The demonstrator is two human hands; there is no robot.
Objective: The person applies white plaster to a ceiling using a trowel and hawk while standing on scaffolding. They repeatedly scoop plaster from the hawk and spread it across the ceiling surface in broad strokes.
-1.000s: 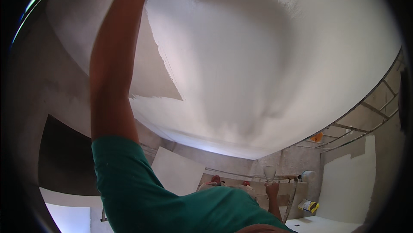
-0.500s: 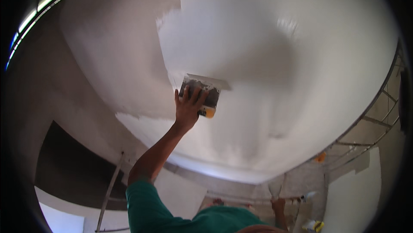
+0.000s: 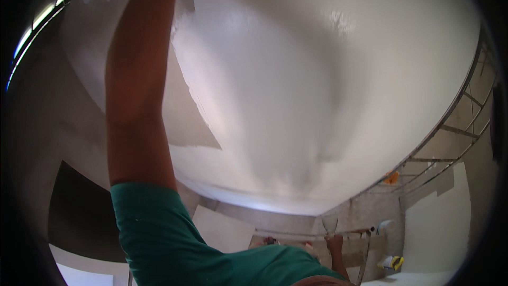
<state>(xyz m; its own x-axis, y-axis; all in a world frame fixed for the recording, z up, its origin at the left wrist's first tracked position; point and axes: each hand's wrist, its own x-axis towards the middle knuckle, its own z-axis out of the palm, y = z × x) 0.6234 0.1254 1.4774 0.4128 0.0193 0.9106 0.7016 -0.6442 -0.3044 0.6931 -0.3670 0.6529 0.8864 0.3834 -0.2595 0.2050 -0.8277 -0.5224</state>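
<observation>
Up the left of the frame my bare arm (image 3: 137, 74) in its green sleeve (image 3: 153, 228) reaches along the white plastered ceiling (image 3: 317, 90); hand out of frame, so grip can't be told.

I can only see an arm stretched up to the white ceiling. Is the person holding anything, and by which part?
It cannot be told. The raised arm in the green sleeve runs out of the picture at the top, so its hand and anything in it are out of view.
</observation>
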